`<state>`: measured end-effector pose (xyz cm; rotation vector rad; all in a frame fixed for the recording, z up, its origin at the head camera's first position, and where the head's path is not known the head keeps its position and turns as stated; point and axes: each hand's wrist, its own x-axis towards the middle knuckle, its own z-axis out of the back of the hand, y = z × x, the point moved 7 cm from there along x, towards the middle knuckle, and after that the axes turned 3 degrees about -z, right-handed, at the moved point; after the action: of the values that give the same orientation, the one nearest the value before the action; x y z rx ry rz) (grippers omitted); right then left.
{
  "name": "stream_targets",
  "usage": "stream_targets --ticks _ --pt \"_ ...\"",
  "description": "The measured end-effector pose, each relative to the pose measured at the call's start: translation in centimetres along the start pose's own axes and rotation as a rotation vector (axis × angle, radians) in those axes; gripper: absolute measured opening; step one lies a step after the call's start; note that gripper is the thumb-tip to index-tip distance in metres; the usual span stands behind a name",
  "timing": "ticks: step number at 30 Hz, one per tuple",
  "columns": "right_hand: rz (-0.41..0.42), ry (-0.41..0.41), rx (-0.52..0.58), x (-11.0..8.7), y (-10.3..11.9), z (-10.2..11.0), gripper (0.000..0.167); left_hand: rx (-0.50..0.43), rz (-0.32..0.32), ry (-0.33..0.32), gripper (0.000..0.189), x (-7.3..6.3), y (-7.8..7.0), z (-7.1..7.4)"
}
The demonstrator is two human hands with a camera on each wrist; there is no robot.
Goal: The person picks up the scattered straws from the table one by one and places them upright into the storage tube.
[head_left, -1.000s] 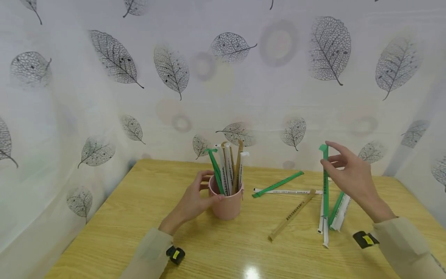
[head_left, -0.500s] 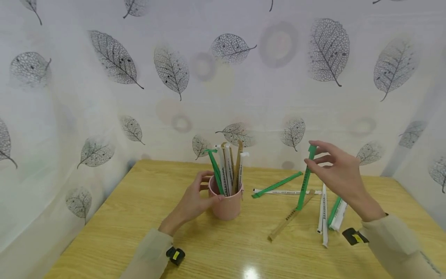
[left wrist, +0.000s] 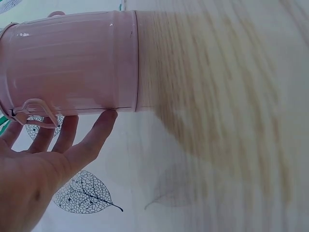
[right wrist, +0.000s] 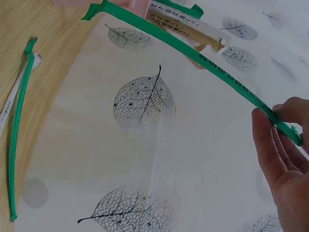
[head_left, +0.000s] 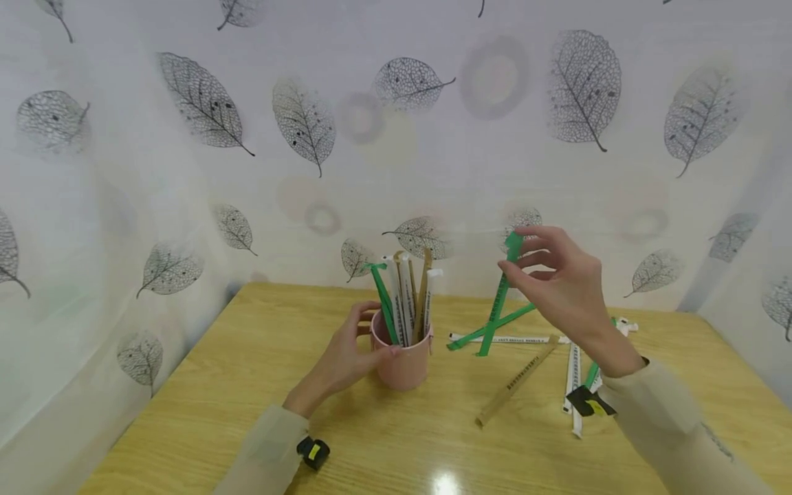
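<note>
My left hand (head_left: pixel 340 357) holds the side of a small pink bucket (head_left: pixel 402 372), its thumb at the front rim. In the left wrist view fingertips touch the bucket's ribbed wall (left wrist: pixel 72 63), beside a wire handle (left wrist: pixel 36 108). Several wrapped straws in green, white and brown stand in the bucket, among them a brown straw (head_left: pixel 424 295). My right hand (head_left: pixel 559 285) pinches a green wrapped straw (head_left: pixel 498 299) near its upper end, between thumb and fingers. That straw slants downward to the left, right of the bucket, and overlaps another green straw (head_left: pixel 460 341) in the head view.
On the wooden table (head_left: pixel 278 323) a white straw (head_left: pixel 513 339) lies crossed with the other green one. A brown straw (head_left: pixel 518 385) lies nearer the front. More white straws (head_left: pixel 570 385) and a green one lie under the right forearm. A leaf-print cloth (head_left: pixel 396 165) hangs behind.
My right hand has moved left and slightly up with the green straw, from over the right-hand straws toward the bucket. My left hand and the bucket have stayed put.
</note>
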<state>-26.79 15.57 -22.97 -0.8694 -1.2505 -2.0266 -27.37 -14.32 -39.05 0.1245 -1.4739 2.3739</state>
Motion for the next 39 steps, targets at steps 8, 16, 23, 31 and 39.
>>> stream_targets --ticks 8,16,23,31,39 --pt "0.085 -0.037 0.212 1.7 3.3 -2.2 0.053 0.01 -0.004 -0.011 0.074 0.1 -0.2 0.0" --pt "0.189 -0.044 0.195 1.9 4.3 -4.7 0.051 0.001 0.011 -0.007 0.075 0.2 -0.2 -0.2" --pt "0.25 -0.041 0.141 1.5 3.9 -5.9 0.052 0.004 0.011 -0.001 0.074 0.2 -0.3 -0.2" --pt "0.294 -0.027 0.119 1.3 3.9 -6.7 0.05 0.001 0.012 0.002 0.074 0.2 -0.2 -0.2" --pt "0.282 0.08 0.086 -0.2 2.8 -8.7 0.048 -0.009 0.004 0.005 0.074 0.4 -0.1 -0.3"
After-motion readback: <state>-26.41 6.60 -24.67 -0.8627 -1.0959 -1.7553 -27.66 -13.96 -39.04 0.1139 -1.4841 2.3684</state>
